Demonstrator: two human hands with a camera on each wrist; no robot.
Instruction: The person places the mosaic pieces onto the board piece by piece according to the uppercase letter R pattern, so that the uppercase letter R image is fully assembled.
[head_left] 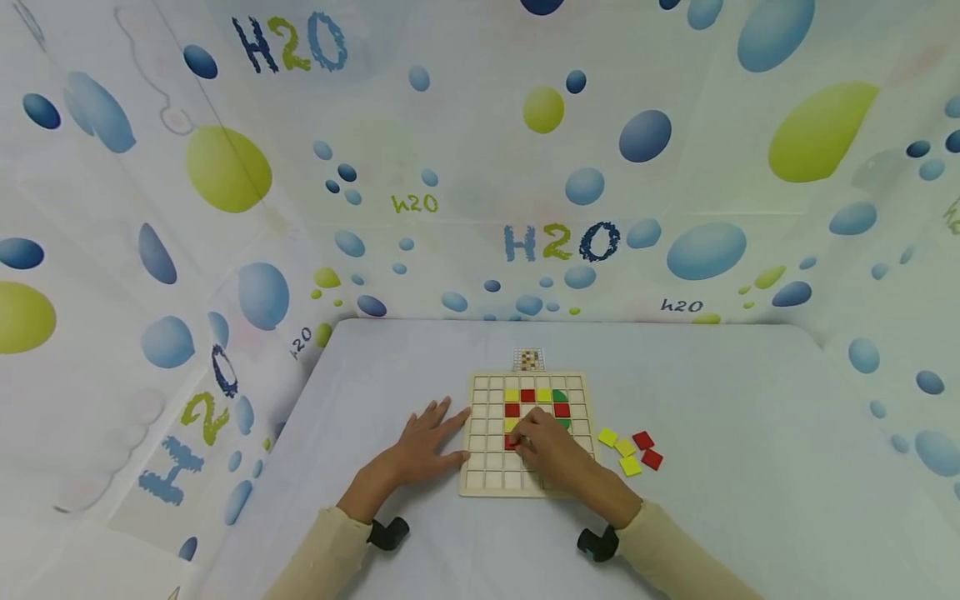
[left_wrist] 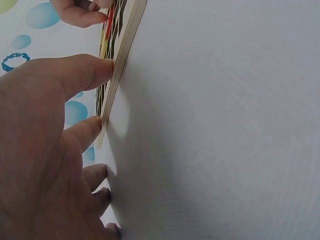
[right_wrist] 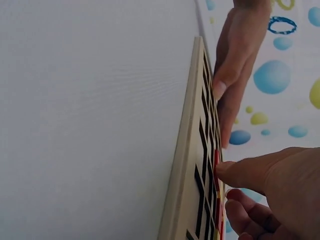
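A wooden grid board [head_left: 483, 479] lies on the white table with red, yellow and green tiles in its upper middle cells. My left hand [head_left: 423, 446] is spread at the board's left side; its thumb and index finger touch the edge [left_wrist: 119, 75]. Over the middle of the board, my right hand [head_left: 551, 450] has curled fingers at a red square tile [head_left: 509, 442]. The right wrist view shows the thumb against that red tile [right_wrist: 216, 167], which sits at a cell of the grid. The right hand hides some cells.
Three loose yellow tiles [head_left: 607, 436] and two red ones [head_left: 652, 459] lie to the right of the board. A small card with a printed coloured grid [head_left: 528, 359] lies behind it. A patterned curtain [head_left: 465, 150] hangs beyond the table's far edge.
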